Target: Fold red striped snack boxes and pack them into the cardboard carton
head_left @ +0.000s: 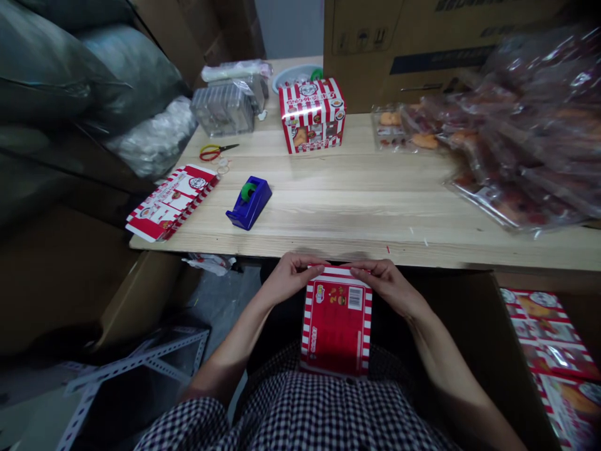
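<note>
Holds a red carton with striped edges just beyond the checked shirt, nearer than the wooden table, barcode facing up. Takes this carton as the clock's centre, with twelve towards the back of the table. Pinches its far edge with the left hand at ten o'clock, thumb on the printed panel, and likewise with the right hand at two. Cannot tell how the hidden fingertips curl behind the edge. Has a blue tape dispenser near eleven, a flat striped carton at ten, scissors between ten and eleven, and a standing striped box at twelve. Has heaped clear packets between one and two, and printed packages at three, lower than the tabletop.
</note>
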The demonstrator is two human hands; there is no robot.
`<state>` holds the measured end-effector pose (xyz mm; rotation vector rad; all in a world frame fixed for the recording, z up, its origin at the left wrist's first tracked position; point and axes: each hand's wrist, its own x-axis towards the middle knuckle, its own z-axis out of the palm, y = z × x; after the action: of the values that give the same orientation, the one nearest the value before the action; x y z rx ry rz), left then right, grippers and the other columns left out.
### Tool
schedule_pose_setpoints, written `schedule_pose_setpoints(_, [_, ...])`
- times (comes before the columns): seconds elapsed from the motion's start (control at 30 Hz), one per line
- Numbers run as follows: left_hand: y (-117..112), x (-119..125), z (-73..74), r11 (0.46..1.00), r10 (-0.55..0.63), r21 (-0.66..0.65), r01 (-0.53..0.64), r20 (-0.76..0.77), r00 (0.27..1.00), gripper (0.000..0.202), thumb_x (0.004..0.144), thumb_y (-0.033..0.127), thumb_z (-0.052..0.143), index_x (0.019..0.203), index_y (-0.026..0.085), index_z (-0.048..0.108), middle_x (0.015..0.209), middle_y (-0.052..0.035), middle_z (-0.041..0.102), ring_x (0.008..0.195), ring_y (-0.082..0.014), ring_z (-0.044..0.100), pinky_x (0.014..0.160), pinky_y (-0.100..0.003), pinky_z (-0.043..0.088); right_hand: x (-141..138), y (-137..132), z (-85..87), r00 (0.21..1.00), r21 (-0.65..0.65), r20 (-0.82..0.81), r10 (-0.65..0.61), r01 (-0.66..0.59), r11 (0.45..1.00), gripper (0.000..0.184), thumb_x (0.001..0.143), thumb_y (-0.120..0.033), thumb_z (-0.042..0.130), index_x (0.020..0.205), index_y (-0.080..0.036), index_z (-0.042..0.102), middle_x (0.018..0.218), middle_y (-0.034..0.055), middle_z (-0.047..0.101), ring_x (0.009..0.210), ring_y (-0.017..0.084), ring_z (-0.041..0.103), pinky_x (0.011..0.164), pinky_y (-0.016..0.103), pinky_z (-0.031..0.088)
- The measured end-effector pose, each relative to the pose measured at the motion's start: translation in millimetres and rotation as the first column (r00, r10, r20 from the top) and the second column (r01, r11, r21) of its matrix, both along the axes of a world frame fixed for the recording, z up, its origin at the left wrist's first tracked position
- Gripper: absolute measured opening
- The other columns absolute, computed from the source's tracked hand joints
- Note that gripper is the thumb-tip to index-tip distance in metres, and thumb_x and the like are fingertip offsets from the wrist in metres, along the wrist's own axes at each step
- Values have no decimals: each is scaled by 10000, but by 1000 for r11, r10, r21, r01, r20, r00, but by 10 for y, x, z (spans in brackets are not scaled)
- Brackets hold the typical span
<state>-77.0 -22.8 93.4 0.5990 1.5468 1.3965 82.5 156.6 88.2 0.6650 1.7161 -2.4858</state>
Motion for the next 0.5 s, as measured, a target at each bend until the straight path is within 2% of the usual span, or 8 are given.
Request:
schedule_pose_setpoints(0.17, [19, 27, -44, 1000, 15, -23, -15, -3, 1000, 277, 852, 395, 708, 1031, 207, 806, 867, -84, 796, 723, -215, 717, 690, -304, 527, -2, 82, -66, 998, -22, 21, 66, -66, 998, 254, 865, -412, 725, 1068, -270, 780, 899, 24, 799, 771, 182, 739, 763, 343, 578])
schedule_pose_setpoints(0.3, [-8, 52, -42, 1000, -4, -12, 2, -144, 990, 265, 870, 378, 680, 1029, 208, 807, 904, -80, 795, 771, -222, 710, 679, -292, 527, 19, 109, -100, 996, -34, 28, 80, -79, 996, 244, 855, -401, 737, 1055, -270, 782, 926, 26, 800, 790, 188, 741, 781, 361, 582])
schedule_pose_setpoints(0.4, [-69, 78, -27, 999, -52, -14, 50, -270, 962, 273, 913, 364, 621, 1053, 212, 798, 927, -71, 794, 794, -216, 703, 689, -282, 522, 87, 71, -99, 996, -8, 25, 89, -89, 996, 299, 873, -440, 711, 1118, -276, 763, 997, 33, 794, 869, 206, 739, 875, 403, 561])
schedule_pose_setpoints(0.5, [-149, 113, 17, 995, -96, -24, 93, -335, 937, 311, 959, 347, 552, 1141, 215, 767, 998, -73, 788, 871, -222, 707, 769, -299, 527, 183, 9, -68, 993, 53, -14, 118, -117, 992, 364, 945, -480, 605, 1245, -299, 701, 1161, 40, 755, 1066, 234, 698, 1022, 455, 486])
